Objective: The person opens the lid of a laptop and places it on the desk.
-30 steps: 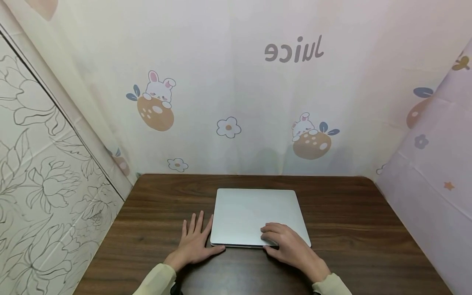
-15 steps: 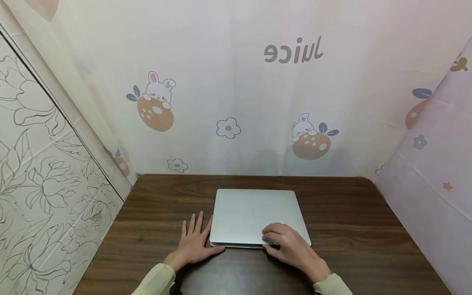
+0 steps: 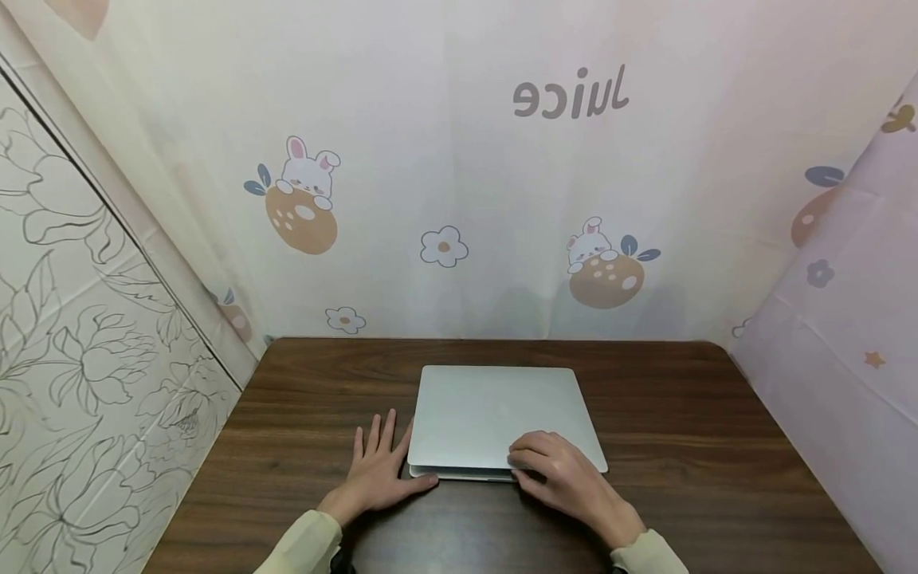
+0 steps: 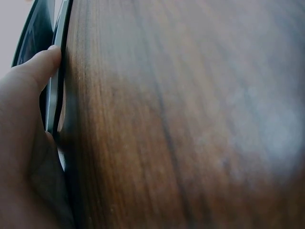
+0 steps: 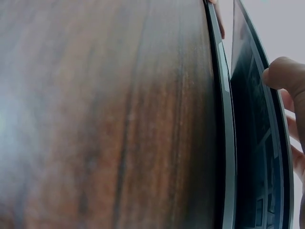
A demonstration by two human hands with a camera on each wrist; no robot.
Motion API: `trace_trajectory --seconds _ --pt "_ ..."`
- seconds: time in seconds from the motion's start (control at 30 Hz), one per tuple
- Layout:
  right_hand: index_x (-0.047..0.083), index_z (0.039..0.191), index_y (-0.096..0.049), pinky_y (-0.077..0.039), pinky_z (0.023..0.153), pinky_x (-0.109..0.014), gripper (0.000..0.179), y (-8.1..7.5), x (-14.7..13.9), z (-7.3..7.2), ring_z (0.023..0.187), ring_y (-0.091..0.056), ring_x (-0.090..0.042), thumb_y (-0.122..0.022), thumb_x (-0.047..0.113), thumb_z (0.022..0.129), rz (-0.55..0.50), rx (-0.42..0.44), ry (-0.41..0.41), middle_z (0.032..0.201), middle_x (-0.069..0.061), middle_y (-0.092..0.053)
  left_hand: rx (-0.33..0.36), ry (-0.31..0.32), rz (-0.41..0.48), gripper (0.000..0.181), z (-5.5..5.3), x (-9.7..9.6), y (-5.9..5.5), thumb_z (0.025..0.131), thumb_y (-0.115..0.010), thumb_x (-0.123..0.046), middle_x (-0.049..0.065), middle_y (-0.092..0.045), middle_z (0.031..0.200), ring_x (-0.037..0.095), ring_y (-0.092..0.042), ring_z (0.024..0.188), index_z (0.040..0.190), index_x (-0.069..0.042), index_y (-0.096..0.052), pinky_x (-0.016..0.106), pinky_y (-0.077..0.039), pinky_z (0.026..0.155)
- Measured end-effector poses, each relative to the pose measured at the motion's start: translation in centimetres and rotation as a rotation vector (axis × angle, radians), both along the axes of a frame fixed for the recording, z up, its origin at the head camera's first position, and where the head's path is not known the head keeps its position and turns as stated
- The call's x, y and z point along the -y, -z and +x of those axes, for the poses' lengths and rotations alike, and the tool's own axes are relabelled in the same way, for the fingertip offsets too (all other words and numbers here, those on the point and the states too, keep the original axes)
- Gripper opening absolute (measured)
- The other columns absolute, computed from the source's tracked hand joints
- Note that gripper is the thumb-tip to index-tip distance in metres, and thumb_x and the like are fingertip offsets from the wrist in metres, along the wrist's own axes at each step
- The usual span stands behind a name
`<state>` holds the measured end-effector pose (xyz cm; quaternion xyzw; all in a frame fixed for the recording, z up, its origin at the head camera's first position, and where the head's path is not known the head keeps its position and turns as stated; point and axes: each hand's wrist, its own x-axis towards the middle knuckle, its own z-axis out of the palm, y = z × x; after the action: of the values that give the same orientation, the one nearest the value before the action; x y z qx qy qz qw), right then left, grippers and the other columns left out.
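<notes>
A pale curtain (image 3: 387, 119) spreads across the back, printed with rabbits on strawberries and the word "Juice" in mirror writing. Below it lies the dark wood-grain worktop (image 3: 667, 430), its far corners rounded. A white panel (image 3: 93, 367) with line-drawn flowers runs along the left side, and a lilac-tinted cloth (image 3: 846, 319) hangs on the right. The silver laptop (image 3: 495, 410) lies on the middle of the worktop, well apart from both side edges, its front edge toward the person. Its lid is lifted slightly off the base, and the right wrist view looks into the gap at the dark, reflecting screen (image 5: 252, 124). The right hand (image 3: 566, 482) grips the lid's front edge, right of the middle, with the thumb on the screen side and the curled fingers over the outside. The left hand (image 3: 376, 474) has its fingers spread and straight on the worktop beside the laptop's left edge; its thumb presses the base at the front left corner. Pale yellow-green sleeves (image 3: 308, 544) cover both forearms. A small orange star (image 3: 874, 359) is printed on the lilac-tinted cloth.
</notes>
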<state>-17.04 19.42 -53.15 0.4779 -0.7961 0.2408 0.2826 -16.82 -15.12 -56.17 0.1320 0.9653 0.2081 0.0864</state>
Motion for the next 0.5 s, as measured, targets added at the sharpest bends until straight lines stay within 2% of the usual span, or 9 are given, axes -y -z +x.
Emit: trace_trajectory --seconds 0.13,0.37,0.5 --pt "0.014 0.101 -0.077 -0.057 0.082 -0.032 0.015 -0.23 0.03 -0.09 0.098 -0.069 -0.015 -0.081 0.012 0.087 -0.001 -0.005 -0.012 0.107 0.0 -0.072 -0.004 0.006 0.011 0.108 -0.02 0.03 -0.01 0.084 -0.056 -0.084 0.02 -0.003 0.173 0.046 0.004 0.159 0.167 -0.025 -0.019 0.068 0.007 0.122" --pt "0.014 0.099 -0.078 -0.057 0.081 -0.032 0.022 -0.53 0.04 -0.27 0.097 -0.069 -0.015 -0.085 0.007 0.079 0.011 -0.011 -0.006 0.106 0.0 -0.073 -0.019 0.01 0.038 0.108 0.01 0.05 0.29 0.084 -0.056 -0.083 0.021 -0.003 0.173 0.047 0.004 0.158 0.167 -0.025 -0.019 0.068 0.009 0.121" --pt "0.013 0.1 -0.078 -0.058 0.082 -0.032 0.021 -0.76 0.04 -0.33 0.098 -0.069 -0.015 -0.084 0.008 0.081 0.016 -0.012 -0.013 0.107 0.0 -0.072 0.008 0.002 0.003 0.108 -0.01 -0.04 -0.12 0.084 -0.055 -0.084 0.02 -0.001 0.173 0.046 0.004 0.159 0.167 -0.024 -0.02 0.068 0.007 0.122"
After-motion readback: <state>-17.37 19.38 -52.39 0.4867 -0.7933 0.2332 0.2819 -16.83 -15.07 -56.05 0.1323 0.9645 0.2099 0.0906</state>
